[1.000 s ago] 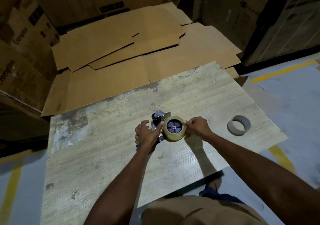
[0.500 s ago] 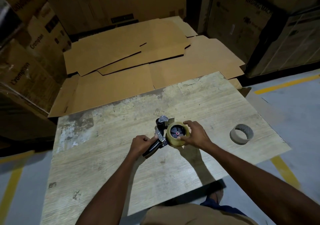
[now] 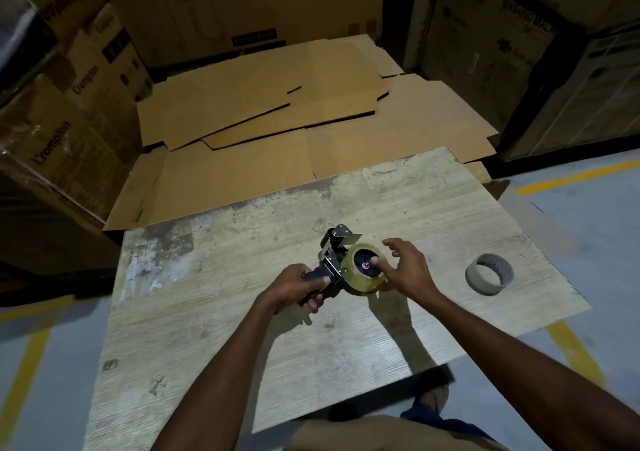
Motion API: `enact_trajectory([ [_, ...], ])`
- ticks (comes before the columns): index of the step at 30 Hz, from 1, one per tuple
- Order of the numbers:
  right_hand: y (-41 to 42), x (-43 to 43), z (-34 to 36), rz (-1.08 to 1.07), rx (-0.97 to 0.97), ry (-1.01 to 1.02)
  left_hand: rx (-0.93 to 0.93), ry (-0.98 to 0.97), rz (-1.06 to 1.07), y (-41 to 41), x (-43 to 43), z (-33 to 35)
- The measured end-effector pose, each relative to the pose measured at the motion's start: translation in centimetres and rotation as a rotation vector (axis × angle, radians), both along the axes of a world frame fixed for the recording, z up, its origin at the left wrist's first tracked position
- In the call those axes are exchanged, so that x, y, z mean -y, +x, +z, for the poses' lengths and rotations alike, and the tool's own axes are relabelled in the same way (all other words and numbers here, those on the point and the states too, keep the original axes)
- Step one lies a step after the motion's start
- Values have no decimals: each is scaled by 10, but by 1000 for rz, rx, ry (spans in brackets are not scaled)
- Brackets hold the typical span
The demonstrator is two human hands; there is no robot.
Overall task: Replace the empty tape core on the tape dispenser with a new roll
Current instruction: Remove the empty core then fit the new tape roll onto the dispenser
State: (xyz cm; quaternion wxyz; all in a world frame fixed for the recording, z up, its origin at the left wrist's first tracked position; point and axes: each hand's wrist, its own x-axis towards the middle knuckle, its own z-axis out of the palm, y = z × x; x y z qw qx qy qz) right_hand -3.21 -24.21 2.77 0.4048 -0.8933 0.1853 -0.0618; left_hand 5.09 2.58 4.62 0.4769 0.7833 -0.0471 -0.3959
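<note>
Cardboard sheets [image 3: 263, 104], several, flat, stacked behind one wood-grain counter [image 3: 207, 329]. Two hands: left hand [image 3: 294, 286] clamped round the handle of the one tape dispenser [image 3: 334, 253], mid-counter; right hand [image 3: 407, 268] fingers spread, thumb [image 3: 375, 260] pressing the hub. One new roll [image 3: 360, 284] seated on the dispenser. One empty core [image 3: 485, 286] on the counter, well apart, right side.

Your 2 forearms show bare, from the lower edge of the view up to your left hand [image 3: 294, 286] and your right hand [image 3: 408, 270]. At the bottom edge you wear a plain tan garment [image 3: 381, 436], with a fold of dark blue cloth [image 3: 427, 416] just beside its upper right edge.
</note>
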Motion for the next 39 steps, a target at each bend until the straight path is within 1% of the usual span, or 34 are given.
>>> enact_trajectory([
  [2, -4, 4, 5, -61, 84, 36, 136, 30, 2, -1, 3, 4],
  [4, -7, 9, 13, -134, 161, 60, 336, 61, 1, -4, 14, 10],
  [7, -8, 10, 31, -212, 260, 132, 641, 176, 56, -10, 28, 19],
  [9, -6, 12, 46, -274, 325, 181, 766, 202, 85, -12, 38, 24],
  [12, -1, 17, 68, -339, 378, 240, 893, 167, 137, -13, 47, 29],
  [15, -2, 20, 77, -342, 377, 321, 958, 144, 182, -17, 53, 30],
  [20, -6, 10, 77, -289, 311, 491, 1054, 39, 256, -30, 61, 33],
  [24, 2, 3, 88, -247, 306, 529, 1152, -16, 266, -32, 69, 38],
  [27, 11, -2, 97, -230, 294, 553, 1193, -29, 275, -32, 73, 41],
  [32, 23, -8, 107, -247, 268, 582, 1213, -59, 297, -32, 76, 44],
  [36, 28, -10, 112, -235, 273, 564, 1186, -113, 327, -35, 77, 43],
  [39, 31, -10, 114, -237, 251, 551, 1145, -181, 387, -39, 79, 43],
])
